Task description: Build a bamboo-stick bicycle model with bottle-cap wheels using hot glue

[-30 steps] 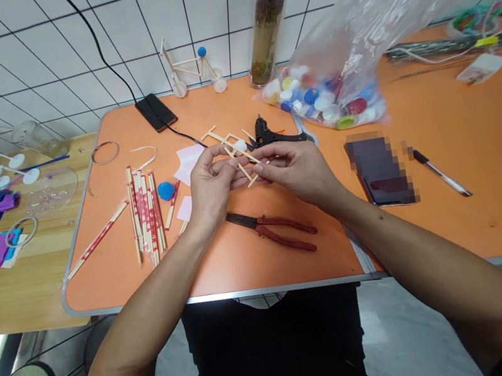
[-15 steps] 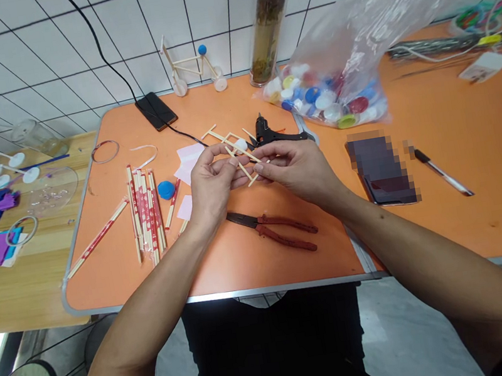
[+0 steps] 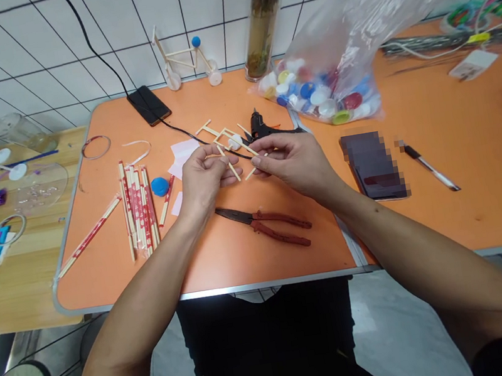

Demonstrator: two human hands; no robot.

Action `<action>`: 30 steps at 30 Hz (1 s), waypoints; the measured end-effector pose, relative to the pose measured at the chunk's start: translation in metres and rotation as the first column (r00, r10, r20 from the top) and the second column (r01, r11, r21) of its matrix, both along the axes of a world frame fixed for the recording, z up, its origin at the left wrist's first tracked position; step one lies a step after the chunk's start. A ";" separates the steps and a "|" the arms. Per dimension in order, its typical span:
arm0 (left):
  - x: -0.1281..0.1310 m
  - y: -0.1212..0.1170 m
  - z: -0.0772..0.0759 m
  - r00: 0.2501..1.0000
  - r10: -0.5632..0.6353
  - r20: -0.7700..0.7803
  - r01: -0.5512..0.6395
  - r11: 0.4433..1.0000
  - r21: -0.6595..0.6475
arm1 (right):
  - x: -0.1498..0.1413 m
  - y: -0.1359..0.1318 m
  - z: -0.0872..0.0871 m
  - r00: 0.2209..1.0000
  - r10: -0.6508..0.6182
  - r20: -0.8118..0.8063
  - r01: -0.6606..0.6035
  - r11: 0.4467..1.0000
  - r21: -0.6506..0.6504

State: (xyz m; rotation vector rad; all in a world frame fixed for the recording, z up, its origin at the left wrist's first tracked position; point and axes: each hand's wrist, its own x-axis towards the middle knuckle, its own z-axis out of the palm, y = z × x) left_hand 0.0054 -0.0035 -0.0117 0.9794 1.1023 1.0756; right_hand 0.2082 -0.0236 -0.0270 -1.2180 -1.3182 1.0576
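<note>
My left hand (image 3: pixel 204 176) is closed, its thumb and fingers pinching a short wooden stick (image 3: pixel 229 164) that points down towards me. Facing it, my right hand (image 3: pixel 291 155) pinches a thin wooden stick piece (image 3: pixel 251 173) between thumb and fingers. The lower ends of the two pieces are slightly apart. Just behind my fingers is a small frame of joined sticks (image 3: pixel 218 134); whether it touches my right hand I cannot tell. A white bottle cap (image 3: pixel 235 142) shows beside it. Below my hands lie red-handled pliers (image 3: pixel 266 222). Behind my right hand rests a black glue gun (image 3: pixel 265 127).
Paper-wrapped chopsticks (image 3: pixel 139 209) and a blue cap (image 3: pixel 160 186) lie left. At the back stand a small stick bicycle model (image 3: pixel 185 58) and a tea bottle (image 3: pixel 262 33). A bag of bottle caps (image 3: pixel 321 88), a phone (image 3: pixel 374 167) and a pen (image 3: pixel 431 167) are on the right.
The stick in my left hand has moved left, away from the piece in my right hand, so their ends no longer meet. The whole view has shifted slightly.
</note>
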 end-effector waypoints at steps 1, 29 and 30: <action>0.000 0.000 0.000 1.000 -0.005 -0.002 0.005 1.000 -0.003 | 0.000 0.000 0.000 1.000 -0.001 0.002 0.001 1.000 -0.001; 0.000 -0.005 -0.002 0.912 -0.204 -0.355 0.295 0.928 0.225 | -0.004 -0.005 0.010 0.999 0.026 -0.043 -0.025 0.999 0.033; -0.001 -0.005 -0.002 0.915 -0.186 -0.358 0.281 0.931 0.233 | -0.003 -0.006 0.011 0.998 0.036 -0.046 -0.035 0.999 0.031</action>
